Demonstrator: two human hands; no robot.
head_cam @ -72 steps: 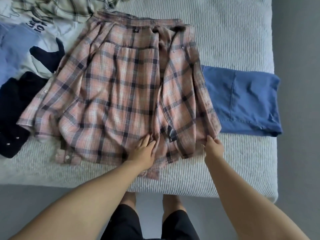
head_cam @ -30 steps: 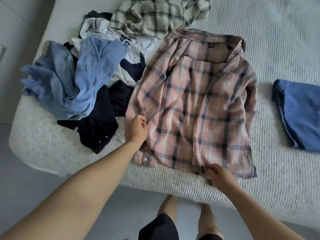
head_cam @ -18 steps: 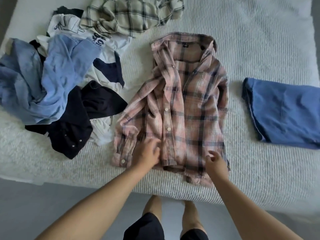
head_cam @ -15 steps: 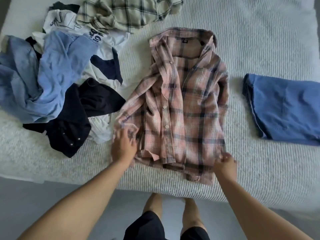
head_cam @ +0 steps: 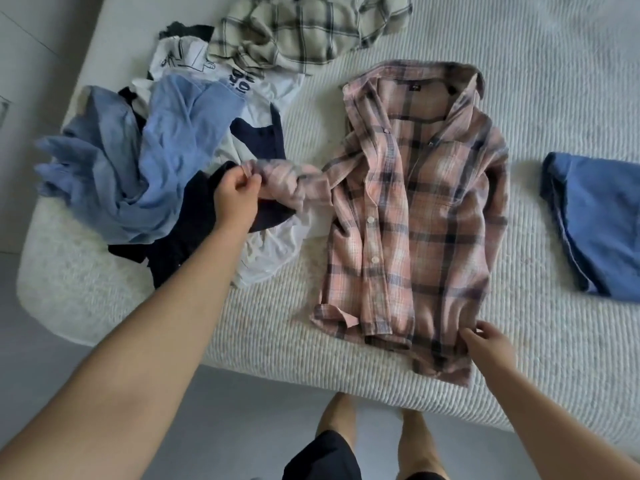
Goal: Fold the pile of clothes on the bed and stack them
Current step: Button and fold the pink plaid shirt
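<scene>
A pink plaid shirt (head_cam: 426, 216) lies on the bed, collar away from me, both sides folded inward. Its left sleeve (head_cam: 294, 181) is stretched out to the left, and my left hand (head_cam: 235, 199) grips the cuff end over the pile. At the shirt's near right hem, my right hand (head_cam: 485, 341) pinches the fabric. The unfolded pile (head_cam: 166, 161) sits at the left: light blue garments, a dark navy one, a white printed tee and a beige plaid shirt (head_cam: 298, 32) further back. A folded blue garment (head_cam: 599, 223) lies at the right.
The bed (head_cam: 554, 81) has a ribbed white cover; its near edge runs just in front of my legs (head_cam: 367, 438). Grey floor lies below and to the left. Bare cover shows between the plaid shirt and the folded blue garment.
My left hand took the left sleeve's cuff and pulled it out leftward over the pile. My right hand stays at the near right hem. The view shifted slightly left.
</scene>
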